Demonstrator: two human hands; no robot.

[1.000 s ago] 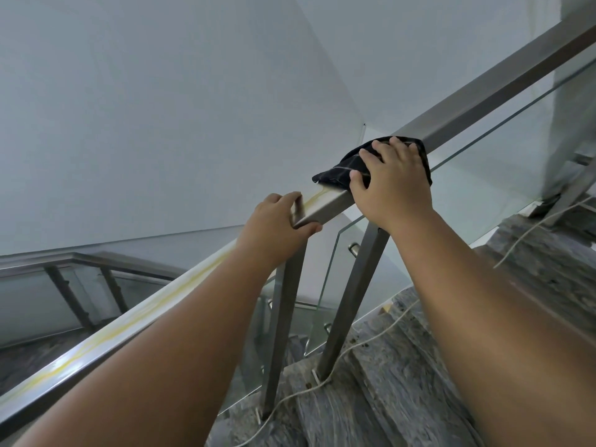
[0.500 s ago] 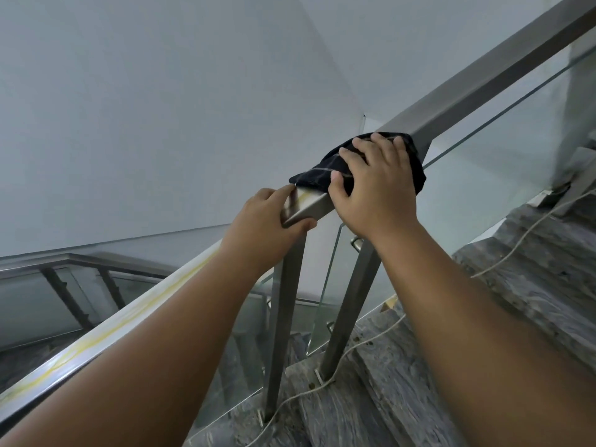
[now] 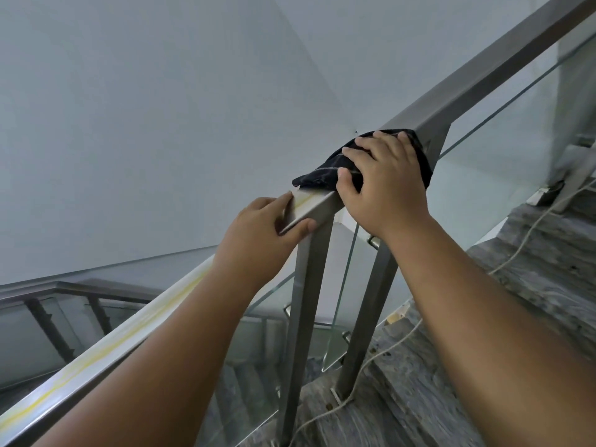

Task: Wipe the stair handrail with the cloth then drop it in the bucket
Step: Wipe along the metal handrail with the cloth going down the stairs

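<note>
A square steel handrail (image 3: 477, 72) climbs from lower left to upper right, with a kink in the middle. A black cloth (image 3: 325, 171) lies draped over the rail at that kink. My right hand (image 3: 383, 185) presses down on the cloth, fingers spread over it. My left hand (image 3: 261, 230) grips the rail just below the cloth, thumb under its edge. A yellowish streak runs along the lower rail top (image 3: 96, 356). No bucket is in view.
Two steel posts (image 3: 303, 317) and glass panels (image 3: 503, 162) stand under the rail. Grey stone steps (image 3: 548, 253) rise at the right, with a white cord (image 3: 387, 353) trailing across them. A lower flight's railing (image 3: 80, 288) sits at the left. White walls are behind.
My right hand and the cloth have slid slightly down the rail toward my left hand. My left hand keeps its grip on the rail; the view has shifted a little.
</note>
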